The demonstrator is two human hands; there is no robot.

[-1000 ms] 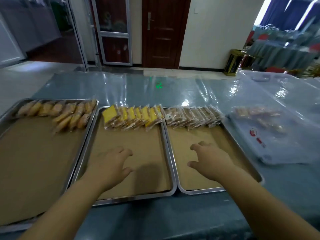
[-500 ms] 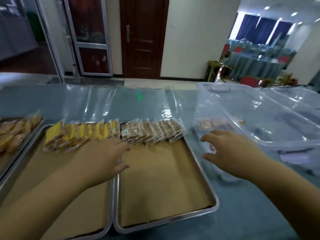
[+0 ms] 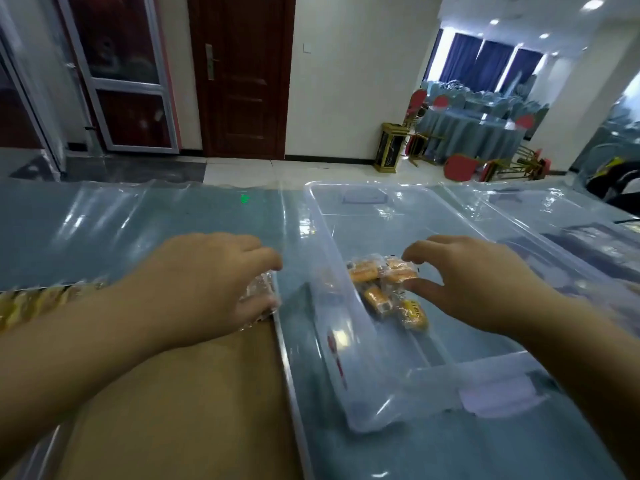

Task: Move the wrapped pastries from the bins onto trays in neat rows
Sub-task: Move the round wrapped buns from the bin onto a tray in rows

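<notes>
Clear bin holds wrapped pastries; right hand fingers spread open just above. Left hand over tray corner, grip unclear.

Nothing here can be read. A red mark stands on the left wall of the clear bin, too blurred to make out. At its 1 o'clock, the dark print on the wrapped pastries is too small to tell.
</notes>
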